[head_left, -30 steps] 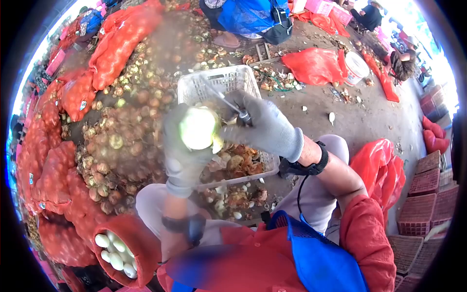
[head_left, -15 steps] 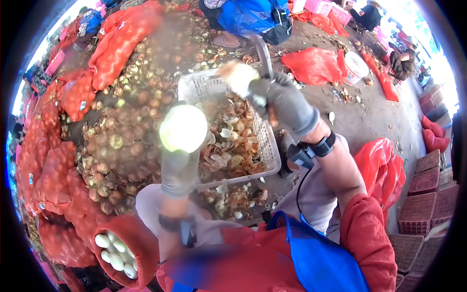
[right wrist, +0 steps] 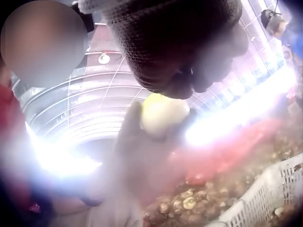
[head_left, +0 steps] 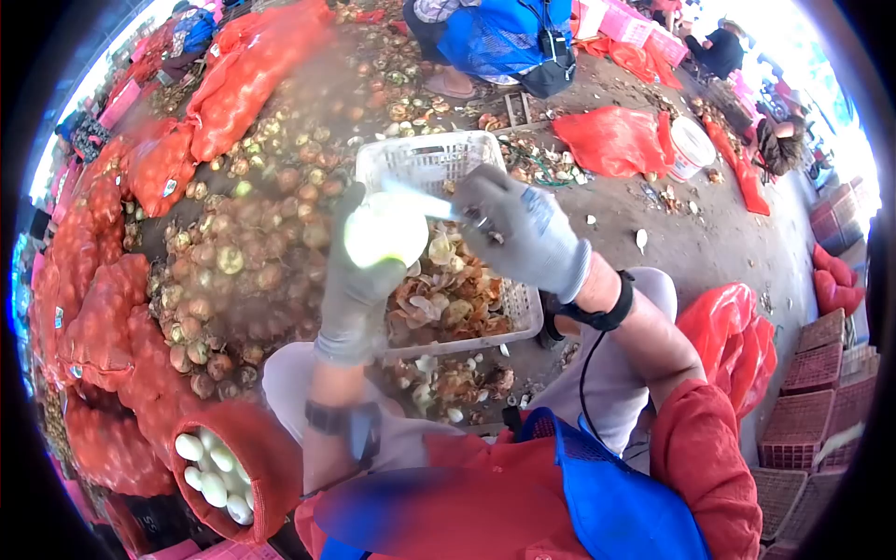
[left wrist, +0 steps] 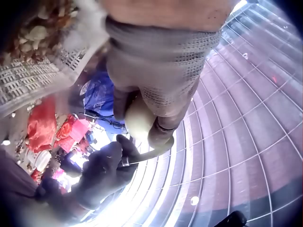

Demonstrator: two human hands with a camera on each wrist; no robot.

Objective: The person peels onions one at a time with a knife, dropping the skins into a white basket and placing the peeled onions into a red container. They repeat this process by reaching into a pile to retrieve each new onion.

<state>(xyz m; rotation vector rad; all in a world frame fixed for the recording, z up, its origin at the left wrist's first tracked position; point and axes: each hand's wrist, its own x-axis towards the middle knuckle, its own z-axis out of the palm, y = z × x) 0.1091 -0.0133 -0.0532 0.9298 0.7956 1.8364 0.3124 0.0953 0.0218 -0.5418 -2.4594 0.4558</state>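
Note:
A pale peeled onion (head_left: 378, 238) sits in my gloved left hand (head_left: 355, 294), gripped between fingers and thumb over the white basket. My gloved right hand (head_left: 532, 229) holds a knife (head_left: 420, 200) by its handle, with the fingers curled round it. Its blade points left and overlaps the top of the onion in the head view. In the left wrist view, the gloved fingers wrap the onion (left wrist: 138, 120), with the right hand (left wrist: 106, 165) close by. The right wrist view shows the onion (right wrist: 165, 116) just below the dark right glove (right wrist: 184, 52).
Onion skins (head_left: 448, 303) lie in the white plastic basket (head_left: 527, 313) between my knees. Peeled onions (head_left: 214, 488) fill a red-lined bucket (head_left: 271, 467) at lower left. Unpeeled onions (head_left: 243, 257) cover the floor leftward, beside full red mesh sacks (head_left: 103, 322). Pink crates (head_left: 803, 415) stand at right.
The right hand swung out to the upper right with a piece of onion and the knife, then came back beside the left hand. The left hand keeps hold of its onion. The view shifted slightly.

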